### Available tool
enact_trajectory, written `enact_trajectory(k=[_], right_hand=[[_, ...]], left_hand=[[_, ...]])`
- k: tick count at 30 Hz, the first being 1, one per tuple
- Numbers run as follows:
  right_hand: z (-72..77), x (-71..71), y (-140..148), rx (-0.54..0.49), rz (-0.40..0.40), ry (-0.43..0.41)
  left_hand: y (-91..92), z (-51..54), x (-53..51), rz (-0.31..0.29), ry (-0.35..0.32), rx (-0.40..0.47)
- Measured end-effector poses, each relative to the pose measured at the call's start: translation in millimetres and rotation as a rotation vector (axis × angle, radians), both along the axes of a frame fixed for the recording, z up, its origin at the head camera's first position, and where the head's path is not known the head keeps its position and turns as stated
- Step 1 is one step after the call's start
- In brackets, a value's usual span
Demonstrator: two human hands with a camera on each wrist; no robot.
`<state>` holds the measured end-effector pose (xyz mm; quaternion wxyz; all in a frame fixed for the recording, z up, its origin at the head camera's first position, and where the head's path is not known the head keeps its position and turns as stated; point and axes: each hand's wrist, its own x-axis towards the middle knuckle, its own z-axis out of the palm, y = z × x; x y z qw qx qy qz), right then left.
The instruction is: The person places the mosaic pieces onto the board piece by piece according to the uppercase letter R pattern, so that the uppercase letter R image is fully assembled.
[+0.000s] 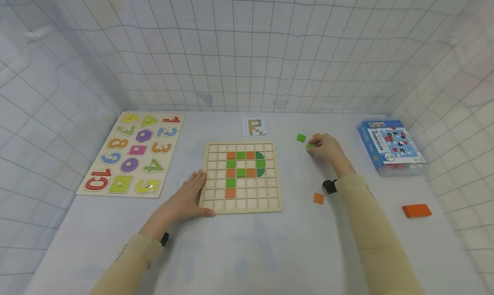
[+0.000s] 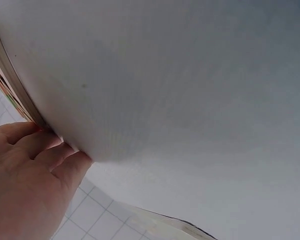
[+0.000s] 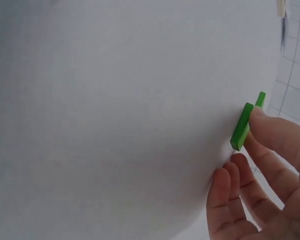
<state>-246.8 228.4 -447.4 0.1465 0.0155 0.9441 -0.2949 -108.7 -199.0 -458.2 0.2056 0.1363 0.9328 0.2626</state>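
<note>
A wooden grid board (image 1: 266, 203) lies mid-table, its orange, green and rounded dark-green tiles forming a letter P. My left hand (image 1: 189, 200) rests along the board's lower left edge, thumb at the near side and fingers at the left side. To the right of the board, my right hand (image 1: 328, 149) pinches a green square tile (image 3: 242, 127) between thumb and index finger. Another green tile (image 1: 301, 137) lies just beyond it. An orange tile (image 1: 316, 135) is partly hidden behind the right hand, and a second orange tile (image 1: 318, 198) lies nearer, beside the right wrist.
A pattern card (image 1: 254, 126) lies behind the board. On the left is a number-and-shape puzzle board (image 1: 166, 136). A blue box (image 1: 391, 147) and an orange block (image 1: 417, 210) stand at the right. Grid-patterned cloth walls (image 1: 251, 50) surround the table.
</note>
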Motion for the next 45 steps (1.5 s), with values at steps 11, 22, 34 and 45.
enact_trajectory(k=[11, 22, 34, 45], right_hand=[[3.8, 1.6, -6, 0.075, -0.005, 0.048], [4.6, 0.3, 6, 0.004, -0.032, -0.026], [16.4, 59.0, -68, -0.421, 0.035, -0.106], [7.7, 116.1, -168, -0.453, 0.260, -0.127]], left_hand=[[-0.8, 1.8, 1.9, 0.002, 0.004, -0.003], [-1.0, -0.6, 5.7, 0.005, 0.007, 0.013], [-1.7, 2.4, 3.9, 0.002, -0.004, 0.003], [-0.5, 0.1, 2.2, 0.005, -0.016, 0.003]])
